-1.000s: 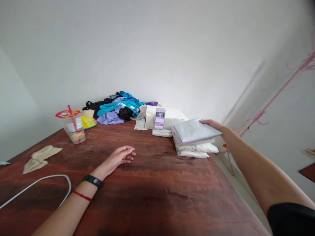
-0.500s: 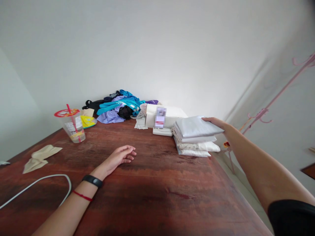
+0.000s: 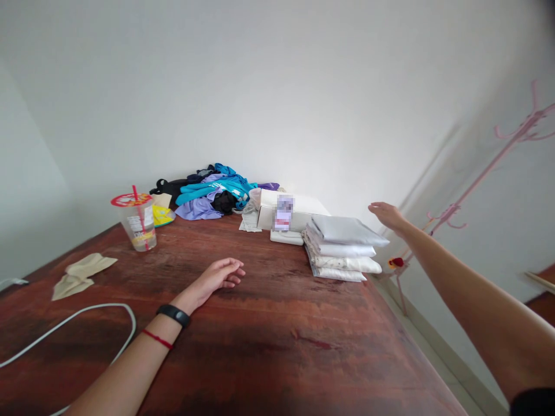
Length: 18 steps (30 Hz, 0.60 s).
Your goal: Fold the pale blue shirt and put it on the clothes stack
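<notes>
A stack of folded white and silvery-grey cloths or packets (image 3: 342, 248) stands at the table's right side. Just beyond its upper right corner my right hand (image 3: 385, 215) hovers apart from it, open, with fingers extended and nothing in them. My left hand (image 3: 220, 278) rests at the middle of the wooden table (image 3: 269, 335), relaxed and half open, fingers loosely bent and holding nothing. A black band and a red cord circle that wrist.
Behind the stack are a white box (image 3: 312, 203), a phone (image 3: 284, 212) propped upright and a white flat device (image 3: 286, 237). Clothes (image 3: 217, 193) lie heaped at the back. A lidded cup (image 3: 139, 222), napkin (image 3: 82, 276) and white cable (image 3: 82, 309) occupy the left; a pink coat rack (image 3: 485, 179) stands right.
My right hand has let go of the top of the stack and lifted off to the right. The left hand stays resting on the table. The view has shifted slightly.
</notes>
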Each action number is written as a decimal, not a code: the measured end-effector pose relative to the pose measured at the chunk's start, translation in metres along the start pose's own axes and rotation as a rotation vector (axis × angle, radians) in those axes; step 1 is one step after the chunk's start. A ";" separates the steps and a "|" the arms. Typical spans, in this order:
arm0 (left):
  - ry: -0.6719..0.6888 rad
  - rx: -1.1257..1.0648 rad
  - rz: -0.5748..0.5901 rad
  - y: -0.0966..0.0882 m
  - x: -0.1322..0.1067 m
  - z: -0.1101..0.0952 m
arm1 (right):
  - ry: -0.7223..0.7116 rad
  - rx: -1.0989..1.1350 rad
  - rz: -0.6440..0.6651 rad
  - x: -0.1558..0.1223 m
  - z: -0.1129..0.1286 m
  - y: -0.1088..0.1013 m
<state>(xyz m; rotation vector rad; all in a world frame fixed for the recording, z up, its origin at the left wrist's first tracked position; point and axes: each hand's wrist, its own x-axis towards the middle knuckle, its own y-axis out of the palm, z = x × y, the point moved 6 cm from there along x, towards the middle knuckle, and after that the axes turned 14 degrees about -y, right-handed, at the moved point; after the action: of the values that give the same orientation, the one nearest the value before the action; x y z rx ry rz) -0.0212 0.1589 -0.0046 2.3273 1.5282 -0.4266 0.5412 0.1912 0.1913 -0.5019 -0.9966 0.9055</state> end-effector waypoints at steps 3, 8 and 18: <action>0.014 0.010 -0.019 0.000 0.001 0.000 | -0.234 -0.011 -0.186 -0.034 0.055 0.000; 0.076 0.021 -0.096 0.000 0.003 0.000 | -0.707 0.118 -0.147 -0.158 0.162 0.061; 0.274 0.090 -0.240 -0.003 -0.003 -0.011 | -0.636 0.548 0.180 -0.259 0.209 0.181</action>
<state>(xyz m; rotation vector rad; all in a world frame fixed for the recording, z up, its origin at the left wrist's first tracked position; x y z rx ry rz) -0.0245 0.1619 0.0068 2.3554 1.9677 -0.2433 0.2205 0.0677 0.0308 0.1853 -1.2139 1.4918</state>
